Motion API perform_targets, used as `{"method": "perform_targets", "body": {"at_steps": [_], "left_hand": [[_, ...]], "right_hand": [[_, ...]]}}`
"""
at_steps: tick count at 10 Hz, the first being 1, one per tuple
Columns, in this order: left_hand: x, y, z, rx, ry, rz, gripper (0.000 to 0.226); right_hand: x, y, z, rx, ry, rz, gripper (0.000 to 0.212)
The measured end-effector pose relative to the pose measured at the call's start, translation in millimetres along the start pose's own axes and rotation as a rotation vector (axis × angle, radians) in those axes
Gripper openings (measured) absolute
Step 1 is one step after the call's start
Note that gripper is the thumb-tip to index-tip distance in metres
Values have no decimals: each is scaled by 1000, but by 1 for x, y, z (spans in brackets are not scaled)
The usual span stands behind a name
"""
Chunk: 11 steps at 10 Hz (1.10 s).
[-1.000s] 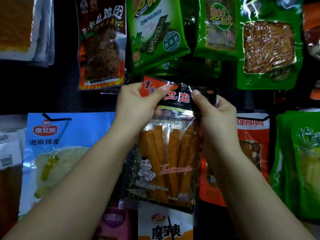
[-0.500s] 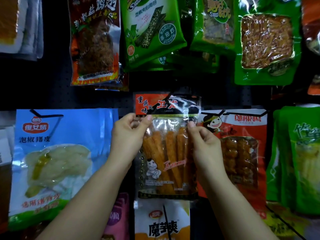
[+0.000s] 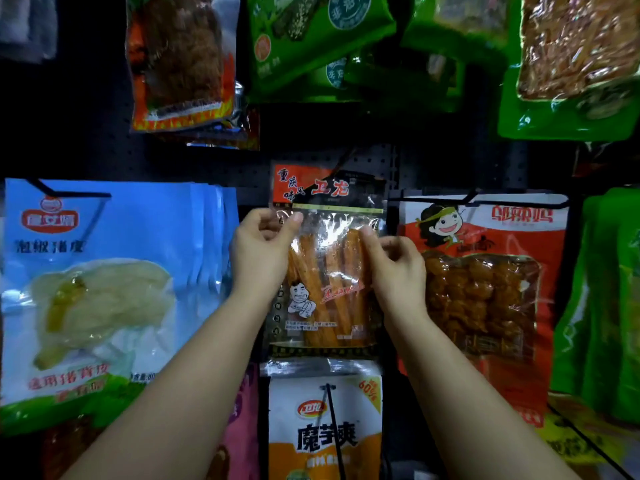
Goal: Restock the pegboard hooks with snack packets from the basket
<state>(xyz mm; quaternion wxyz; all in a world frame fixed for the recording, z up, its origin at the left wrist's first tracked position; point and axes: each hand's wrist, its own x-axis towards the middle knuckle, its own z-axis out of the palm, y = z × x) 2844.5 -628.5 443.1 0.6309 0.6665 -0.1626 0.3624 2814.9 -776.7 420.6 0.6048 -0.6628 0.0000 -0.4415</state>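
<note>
head view | glossy clear-fronted snack packet (image 3: 327,261) of orange sticks, red-black header, flat against dark perforated pegboard (image 3: 86,147) between both hands | left hand (image 3: 261,251) pinching upper left edge | right hand (image 3: 394,268) curled on right edge | crinkly blue packet (image 3: 104,271) left of left hand | red packet (image 3: 485,289) right of right hand

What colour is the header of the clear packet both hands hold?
Orange-red and black header, best in the head view.

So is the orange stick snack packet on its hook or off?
Apparently on: the packet hangs upright, a hook wire meets its top. Both hands hold its sides.
</note>
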Motion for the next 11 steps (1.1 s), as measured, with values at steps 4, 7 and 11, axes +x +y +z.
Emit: {"method": "perform_targets", "body": {"at_steps": [4,7,11], "left_hand": [[-84,-54,-16,-107,-244,-61,66],[-96,-69,-16,-73,-180,-96,72],[-134,-75,-33,-117,-168,-286,62]], "right_hand": [[-67,58,-22,29,-296,-54,68],[-78,69,-21,29,-297,-44,70],[-108,75,-47,-2,-259,59,71]]}}
